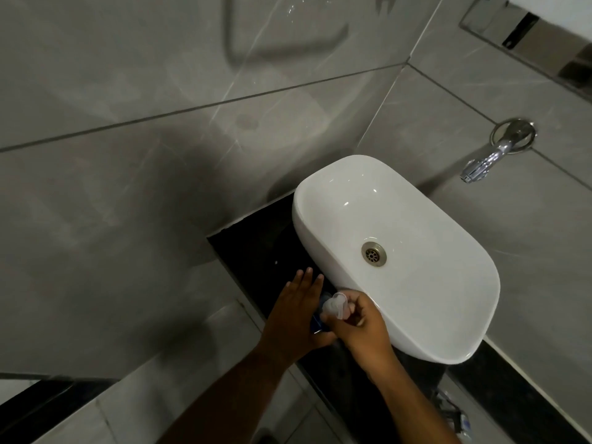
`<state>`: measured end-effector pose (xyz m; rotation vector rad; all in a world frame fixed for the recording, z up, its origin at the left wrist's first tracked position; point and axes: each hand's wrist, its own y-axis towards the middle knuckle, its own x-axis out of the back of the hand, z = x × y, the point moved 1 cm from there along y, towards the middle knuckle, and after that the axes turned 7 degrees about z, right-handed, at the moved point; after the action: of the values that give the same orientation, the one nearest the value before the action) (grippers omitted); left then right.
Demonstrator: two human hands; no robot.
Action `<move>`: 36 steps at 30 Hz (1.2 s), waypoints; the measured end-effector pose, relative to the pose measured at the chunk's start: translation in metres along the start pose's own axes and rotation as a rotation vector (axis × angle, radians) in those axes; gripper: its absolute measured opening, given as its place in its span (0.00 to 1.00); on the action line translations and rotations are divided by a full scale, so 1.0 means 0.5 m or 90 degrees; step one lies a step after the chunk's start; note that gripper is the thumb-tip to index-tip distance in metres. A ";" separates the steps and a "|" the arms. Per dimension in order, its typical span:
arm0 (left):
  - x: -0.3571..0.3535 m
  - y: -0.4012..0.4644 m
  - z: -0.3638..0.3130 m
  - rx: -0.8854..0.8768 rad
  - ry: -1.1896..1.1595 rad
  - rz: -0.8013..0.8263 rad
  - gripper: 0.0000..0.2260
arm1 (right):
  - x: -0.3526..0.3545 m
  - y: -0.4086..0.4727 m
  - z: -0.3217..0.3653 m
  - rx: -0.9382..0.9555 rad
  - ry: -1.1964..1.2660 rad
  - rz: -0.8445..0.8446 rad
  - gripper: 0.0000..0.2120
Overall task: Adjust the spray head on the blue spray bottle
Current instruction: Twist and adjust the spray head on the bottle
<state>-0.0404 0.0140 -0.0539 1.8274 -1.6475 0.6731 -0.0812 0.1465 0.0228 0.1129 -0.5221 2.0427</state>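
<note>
The blue spray bottle [317, 322] stands upright on the dark worktop [256, 248] at the basin's [448, 315] seven o'clock, the left hand [299, 310] bracing it open-fingered while the nearer right hand [358, 322] pinches its clear spray head [335, 305].

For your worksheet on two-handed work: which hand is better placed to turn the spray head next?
The right hand: its fingers already close around the clear spray head. The left hand lies flatter against the blue spray bottle, seemingly steadying it beside the sink.
</note>
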 end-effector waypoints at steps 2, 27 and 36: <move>0.001 0.000 0.001 -0.003 -0.004 0.006 0.45 | 0.001 -0.004 0.005 0.030 -0.017 0.036 0.17; -0.012 0.005 0.006 0.015 0.034 -0.003 0.46 | 0.054 0.041 0.065 0.067 -0.289 0.164 0.07; -0.006 0.008 0.001 0.014 0.029 -0.001 0.46 | 0.051 0.044 0.077 0.114 -0.327 0.234 0.09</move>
<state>-0.0445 0.0153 -0.0561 1.8152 -1.6148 0.7289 -0.1182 0.1421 0.0581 0.7074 -0.7115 2.4236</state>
